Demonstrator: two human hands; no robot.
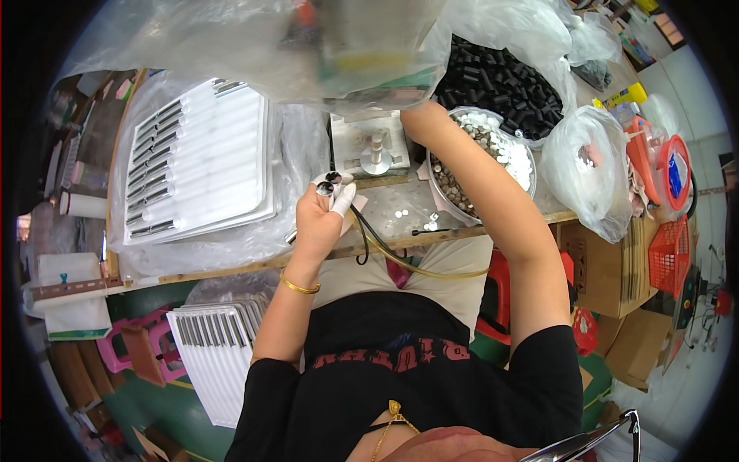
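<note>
My left hand (322, 214), with white finger cots on some fingertips, pinches a small round black-and-silver part (328, 185) above the bench edge, just in front of a small metal press fixture (374, 150). My right arm reaches forward over a round metal bowl (440, 202) of small silver and white caps. My right hand is hidden behind a clear plastic bag (362, 54) hanging at the top, so its fingers do not show.
A white tray (202, 158) of thin metal rods lies at the left; a second such tray (219, 346) sits lower, beside my knee. Black cylinders fill a bag (500, 81) behind the bowl. A tied clear bag (589, 165), red baskets (668, 254), cardboard boxes and a hose (385, 250) surround me.
</note>
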